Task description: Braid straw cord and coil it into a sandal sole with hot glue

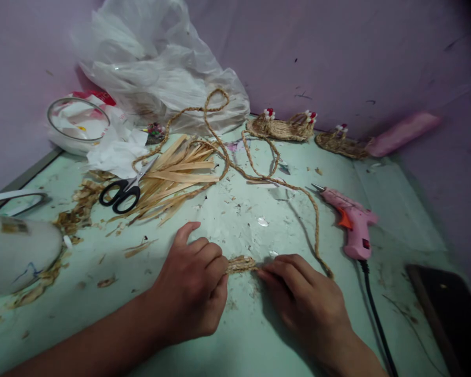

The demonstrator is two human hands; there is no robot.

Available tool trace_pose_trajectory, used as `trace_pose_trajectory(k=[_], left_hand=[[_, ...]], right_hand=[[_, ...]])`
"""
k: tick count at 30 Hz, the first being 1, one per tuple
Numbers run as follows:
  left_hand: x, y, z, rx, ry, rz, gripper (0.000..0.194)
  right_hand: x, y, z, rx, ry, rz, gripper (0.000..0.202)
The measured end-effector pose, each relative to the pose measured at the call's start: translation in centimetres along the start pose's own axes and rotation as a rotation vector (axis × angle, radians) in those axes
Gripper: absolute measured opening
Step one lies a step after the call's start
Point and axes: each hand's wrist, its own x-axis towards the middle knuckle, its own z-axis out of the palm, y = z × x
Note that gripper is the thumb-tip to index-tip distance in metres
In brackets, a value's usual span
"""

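Between my two hands is a small woven piece of braided straw-coloured fibre (241,265), close above the table. My left hand (194,285) is closed round its left end, with the index finger raised. At its right end my right hand (308,293) pinches the tip between thumb and fingers. The parts inside both grips are hidden. A long braided cord (316,225) loops across the table behind, one end lying near my right hand. Dry fibre strips (176,180) lie beyond my left hand, with black-handled scissors (127,188) on them.
A pink glue gun (351,217) lies to the right, its black cable running forward beside a dark phone-like object (451,314). Small woven slippers with beads (282,128) stand by the wall. A plastic bag (160,68) fills the back; a white container (19,254) lies left.
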Motion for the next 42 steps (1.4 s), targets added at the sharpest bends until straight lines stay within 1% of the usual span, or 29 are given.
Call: trace_pose_trajectory(k=[3, 8, 10, 14, 19, 22, 26, 28, 32, 35, 38, 40, 42], left_hand=[[-0.1, 0.0, 0.0, -0.001, -0.01, -0.002, 0.009], [-0.1, -0.1, -0.1, 0.001, -0.012, 0.001, 0.01], [0.0, -0.1, -0.1, 0.002, -0.012, 0.004, 0.012], [0.1, 0.0, -0.1, 0.013, -0.044, 0.013, 0.013], [0.1, -0.1, -0.2, 0.021, -0.064, 0.022, 0.012], [0.3, -0.1, -0.2, 0.012, -0.079, 0.025, 0.013], [0.4, -0.1, -0.3, 0.011, -0.089, 0.023, 0.013], [0.4, -0.1, -0.3, 0.012, -0.104, 0.02, 0.014], [0.4, -0.2, -0.3, 0.005, -0.126, 0.042, 0.014], [0.4, -0.3, -0.3, -0.002, -0.122, 0.055, 0.014], [0.5, -0.3, -0.3, -0.002, -0.13, 0.05, 0.013], [0.6, -0.2, -0.3, 0.006, -0.138, 0.038, 0.013], [0.5, -0.2, -0.3, 0.012, -0.139, 0.028, 0.013]], right_hand=[[0.3, -0.1, -0.2, -0.062, -0.023, -0.028, 0.017], [1.2, -0.2, -0.5, -0.06, -0.098, 0.005, 0.024], [1.5, 0.1, -0.5, -0.059, -0.101, -0.002, 0.023], [1.8, 1.2, -0.6, -0.072, -0.097, -0.118, 0.02], [2.4, 2.2, -1.0, -0.143, -0.198, -0.251, 0.023], [2.7, 2.3, -1.2, -0.186, -0.224, -0.267, 0.023], [3.0, 2.3, -1.3, -0.158, -0.211, -0.233, 0.023], [3.3, 2.3, -1.3, -0.131, -0.217, -0.252, 0.024], [4.1, 2.8, -1.6, -0.074, -0.3, -0.318, 0.025], [4.8, 3.0, -1.7, -0.048, -0.347, -0.328, 0.022], [5.0, 2.4, -1.7, -0.075, -0.338, -0.316, 0.021], [4.8, 1.5, -1.9, -0.129, -0.308, -0.263, 0.022], [4.4, 0.3, -2.2, -0.115, -0.296, -0.212, 0.024]])
